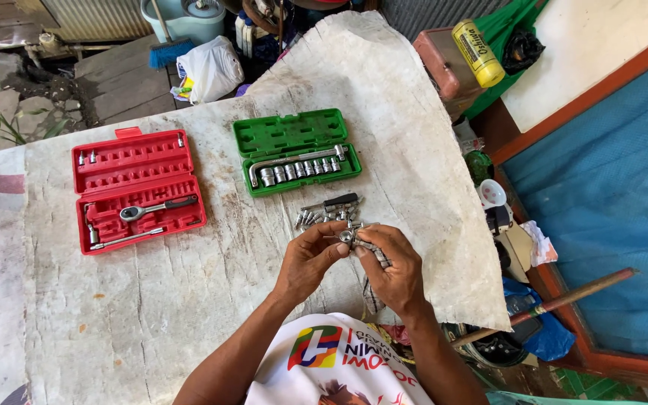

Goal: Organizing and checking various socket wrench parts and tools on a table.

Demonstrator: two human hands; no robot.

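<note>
My left hand and my right hand meet over the table, both pinching a small metal socket between their fingertips. My right hand also holds several other small metal bits against its palm. Just beyond my fingers lies a loose pile of metal sockets and bits with a black-handled driver. Farther back sits an open green case with a bent wrench and a row of sockets. An open red case at the left holds a ratchet, an extension bar and a few bits.
The table is covered by a worn whitish sheet whose right edge drops off near my right hand. Beyond the far edge are a white plastic bag, a blue bucket and a yellow can. A wooden stick lies lower right.
</note>
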